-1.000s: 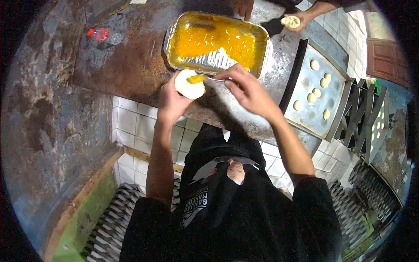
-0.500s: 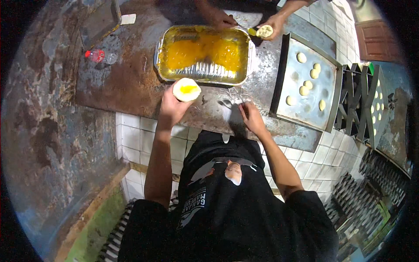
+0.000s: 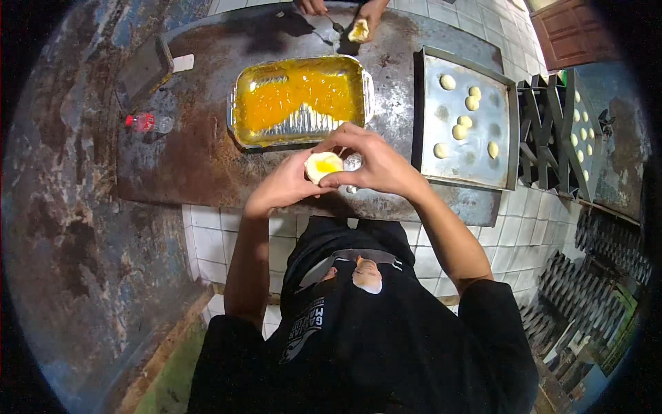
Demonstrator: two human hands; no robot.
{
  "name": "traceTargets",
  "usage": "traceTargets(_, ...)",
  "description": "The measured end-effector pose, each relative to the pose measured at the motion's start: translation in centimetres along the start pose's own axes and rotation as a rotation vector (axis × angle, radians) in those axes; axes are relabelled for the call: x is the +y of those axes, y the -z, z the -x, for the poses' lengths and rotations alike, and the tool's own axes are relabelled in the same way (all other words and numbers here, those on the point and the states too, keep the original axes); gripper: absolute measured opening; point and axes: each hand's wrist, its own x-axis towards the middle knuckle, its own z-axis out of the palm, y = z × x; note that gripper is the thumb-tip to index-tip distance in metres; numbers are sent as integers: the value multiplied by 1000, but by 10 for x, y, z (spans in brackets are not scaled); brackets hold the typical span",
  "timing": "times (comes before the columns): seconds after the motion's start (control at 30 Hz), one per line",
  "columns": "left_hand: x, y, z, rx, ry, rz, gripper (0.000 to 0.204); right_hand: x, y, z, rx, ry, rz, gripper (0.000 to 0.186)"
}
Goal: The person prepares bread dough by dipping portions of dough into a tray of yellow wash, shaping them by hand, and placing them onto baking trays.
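In front of my body, just nearer than the foil pan, a round piece of dough point(image 3: 318, 177) with yellow filling in its middle rests in my left hand point(image 3: 288, 181). That hand's fingers curl round the dough's left side. My right hand point(image 3: 376, 164) reaches in from the other side, its thumb and fingers closed at the dough's right edge. The foil pan point(image 3: 334, 126) holds a glossy yellow-orange filling spread over much of its bottom. Between my right hand's thumb and fingers shows a small shiny patch that I cannot make out.
Across the table, another person's hands point(image 3: 372, 12) hold a spoon point(image 3: 336, 26) and a filled dough piece point(image 3: 358, 32). A metal tray point(image 3: 476, 165) with several dough balls lies at right, stacked trays point(image 3: 541, 138) beyond it. A red-capped bottle point(image 3: 148, 123) lies at left.
My right hand has moved left from the table edge onto the dough. My left hand has brought the dough nearer and to the right. The other person's hands have shifted away from the pan.
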Motion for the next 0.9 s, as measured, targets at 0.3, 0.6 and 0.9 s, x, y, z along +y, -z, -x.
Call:
traceTargets(0.3, 30, -14, 36, -54, -152, 795, 70, -10, -9, 10, 164, -262, -522, 19)
traceTargets(0.6, 29, -27, 22, 304, -154, 757, 37, -74, 2, 2, 171, 67, 248, 73)
traceTargets(0.9, 45, -20, 24, 190, -188, 997, 56, -69, 20, -5, 230, 48, 28, 32)
